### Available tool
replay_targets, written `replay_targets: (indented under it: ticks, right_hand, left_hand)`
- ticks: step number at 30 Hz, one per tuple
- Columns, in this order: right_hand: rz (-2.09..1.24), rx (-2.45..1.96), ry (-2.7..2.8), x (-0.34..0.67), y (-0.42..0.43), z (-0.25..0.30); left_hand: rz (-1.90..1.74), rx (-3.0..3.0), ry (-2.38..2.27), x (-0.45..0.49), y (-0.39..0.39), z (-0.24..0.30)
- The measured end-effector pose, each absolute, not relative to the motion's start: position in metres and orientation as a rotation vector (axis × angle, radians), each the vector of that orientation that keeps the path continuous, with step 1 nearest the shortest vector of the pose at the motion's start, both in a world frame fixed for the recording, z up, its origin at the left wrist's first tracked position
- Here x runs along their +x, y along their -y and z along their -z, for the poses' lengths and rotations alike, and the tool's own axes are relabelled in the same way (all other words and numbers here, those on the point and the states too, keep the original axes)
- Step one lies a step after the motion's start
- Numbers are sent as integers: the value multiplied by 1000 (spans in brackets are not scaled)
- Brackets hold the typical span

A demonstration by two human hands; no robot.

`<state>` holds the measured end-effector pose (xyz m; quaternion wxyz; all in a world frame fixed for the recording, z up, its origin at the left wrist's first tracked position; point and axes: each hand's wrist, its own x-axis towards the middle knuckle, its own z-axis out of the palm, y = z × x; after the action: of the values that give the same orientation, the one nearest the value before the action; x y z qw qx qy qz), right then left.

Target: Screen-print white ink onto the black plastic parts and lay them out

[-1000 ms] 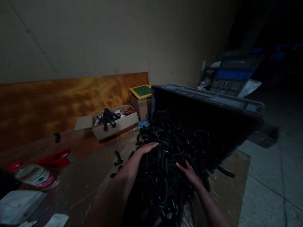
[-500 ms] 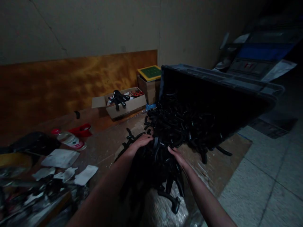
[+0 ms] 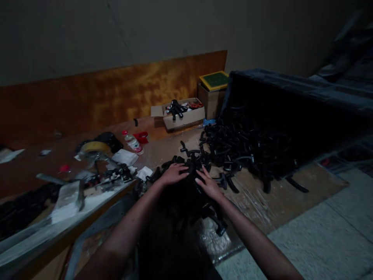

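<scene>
Both my hands rest on a heap of curved black plastic parts (image 3: 186,198) that look like handles, close in front of me. My left hand (image 3: 175,174) lies on the heap's left side, fingers stretched toward the middle. On the right side, my right hand (image 3: 209,184) is spread with its fingers pointing forward and inward. Neither hand visibly grips a single part. A larger pile of the same black parts (image 3: 233,144) spills from a big dark crate (image 3: 291,87) tipped on its side. The near heap's lower portion is lost in shadow.
Against the wooden board stands an open cardboard box (image 3: 186,119) with black and red items. Beside it, a yellow-framed green panel (image 3: 215,80) tops another box. A bottle (image 3: 134,143), a tape roll (image 3: 95,147) and papers (image 3: 125,156) lie left. Tiled floor (image 3: 317,225) shows at right.
The view has swung left, so the scene sits further right and more of the cluttered left side shows. My hands have spread flatter over the near heap, the right one opening its fingers.
</scene>
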<state>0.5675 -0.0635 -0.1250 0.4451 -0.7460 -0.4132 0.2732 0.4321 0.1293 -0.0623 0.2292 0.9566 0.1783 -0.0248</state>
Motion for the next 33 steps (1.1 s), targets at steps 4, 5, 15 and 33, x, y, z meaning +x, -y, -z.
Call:
replay_targets:
  ticks: [4,5,15,33]
  right_hand:
    - [-471,-1887,933,576,98,129]
    - [-400,-1898,886,575,111,132]
    - [-87,-2233,682,464,175,197]
    - [-40,-2043,1182,464,94,97]
  left_hand:
    - [-154,2515,-681,387,-111,61]
    - [-231,2491,-728,373,-104,62]
    - [-427,2172,-1047,235,-26,83]
    - [-497,1991,-1294,110,-33,54]
